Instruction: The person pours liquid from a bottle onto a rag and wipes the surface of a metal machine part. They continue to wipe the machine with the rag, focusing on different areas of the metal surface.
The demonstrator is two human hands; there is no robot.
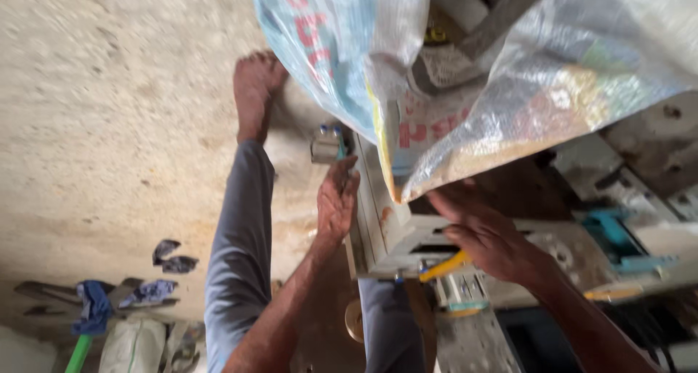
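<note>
My left hand [336, 201] rests against the left side of a white machine body [396, 235], fingers near a small grey-and-blue fitting [327, 143]; whether it grips anything is unclear. My right hand [486, 233] lies on the machine's top under the hem of a large woven plastic sack [509, 75] that hangs from above. Its fingers are curled near a yellow part [445, 267]. The sack hides what lies behind it.
My grey trouser leg [236, 257] and bare foot [256, 89] stand on a rough concrete floor [109, 89]. Rags [173, 255], a blue cloth on a green handle [86, 322] and a pale sack [131, 345] lie lower left. Teal parts [618, 235] sit on the right.
</note>
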